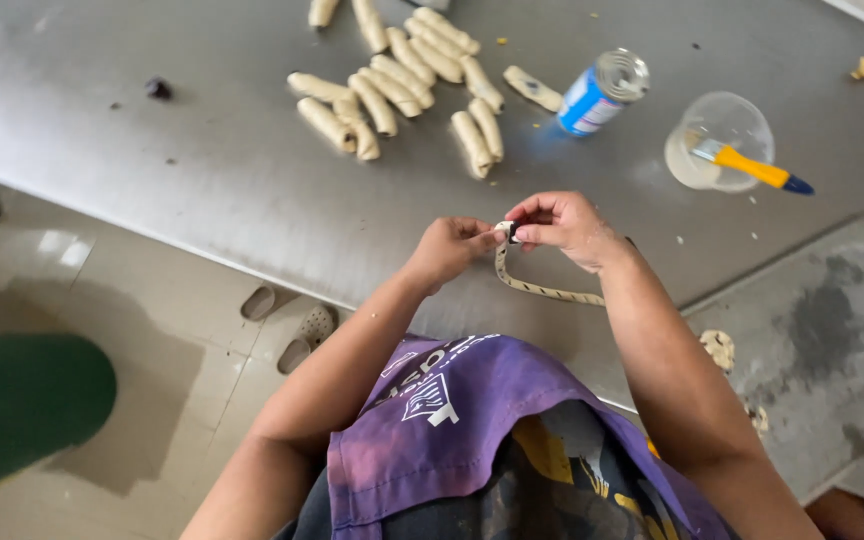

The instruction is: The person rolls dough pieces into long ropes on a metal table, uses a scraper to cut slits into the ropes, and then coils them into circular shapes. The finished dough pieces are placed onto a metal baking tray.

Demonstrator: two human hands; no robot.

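Steel, brushed and lightly scuffed, makes up the surface [202, 190] in front of you, and your two hands meet just above its near edge. Your left hand [449, 250] and right hand [564, 225] have their fingers pinched together on the top end of a thin strip of pale dough [542, 288] with dark flecks; it is coiled into a small roll at your fingertips, and its tail curves down and right under your right wrist, where the end is hidden

Far from your hands, a cluster of finished dough rolls [402, 85] lies in loose rows, ridged and log-shaped, some cut off by the top edge. To their right a blue and white tin can [602, 93] lies tipped on its side. Right of that stands a clear plastic cup [720, 140] with a yellow-handled brush [747, 165] resting in it. A dark grey tray [822, 330] sits at the near right, smudged, with scraps of dough at its left edge. Nothing lies between your hands and the rolls. A purple apron [452, 430] covers your front, and pale sandals [287, 325] show on the tiled floor
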